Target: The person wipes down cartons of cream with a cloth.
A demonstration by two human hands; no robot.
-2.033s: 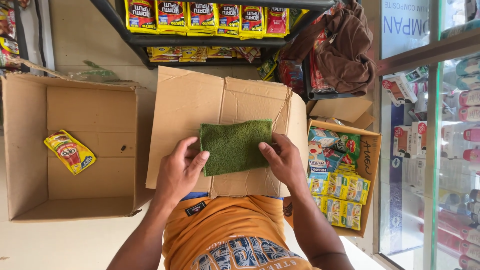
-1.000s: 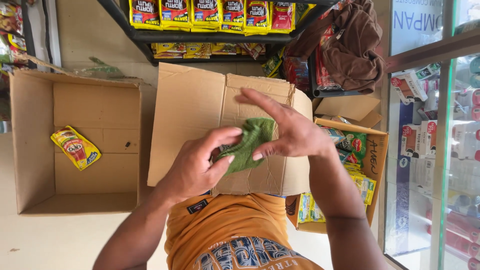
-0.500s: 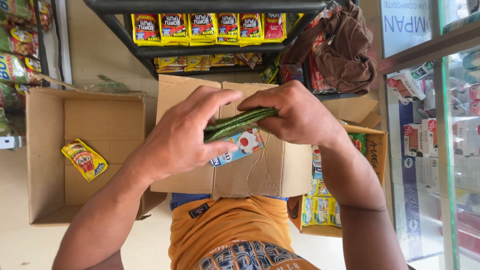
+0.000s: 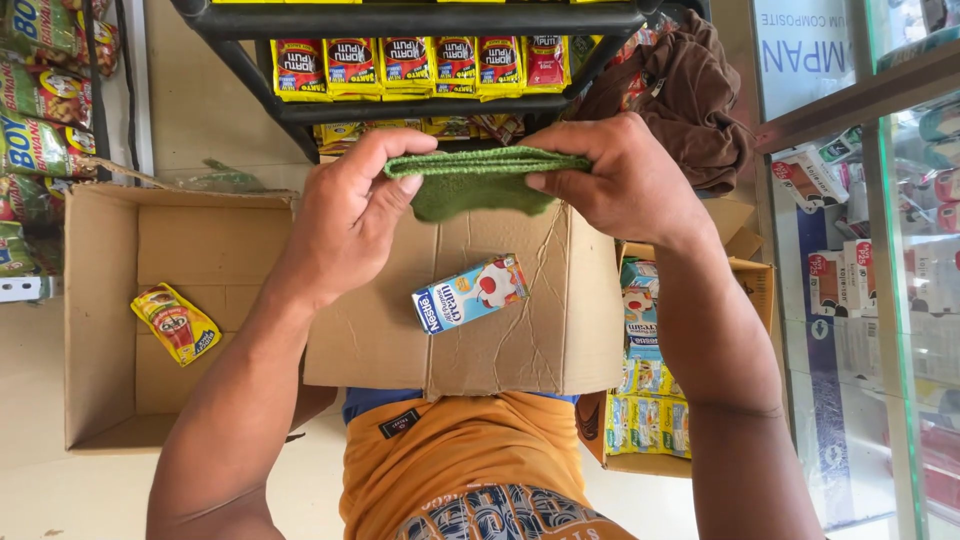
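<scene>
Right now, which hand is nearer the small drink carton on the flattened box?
Left. The left hand holds the green cloth just up-left of the drink carton; the right hand grips the cloth's other end, farther up-right of it. Neither touches the carton.

Light: I see bright, even daylight | shadows: soft | glare: on glass cabinet (image 4: 900, 250) at right | focus: sharp, no blur

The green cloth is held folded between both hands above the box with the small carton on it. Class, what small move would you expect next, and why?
Probably lowering the green cloth toward the small carton. The left hand and right hand pinch the cloth's two ends, folded flat, directly above the carton lying on the closed cardboard box. That is only a guess; the cloth touches nothing yet.
</scene>
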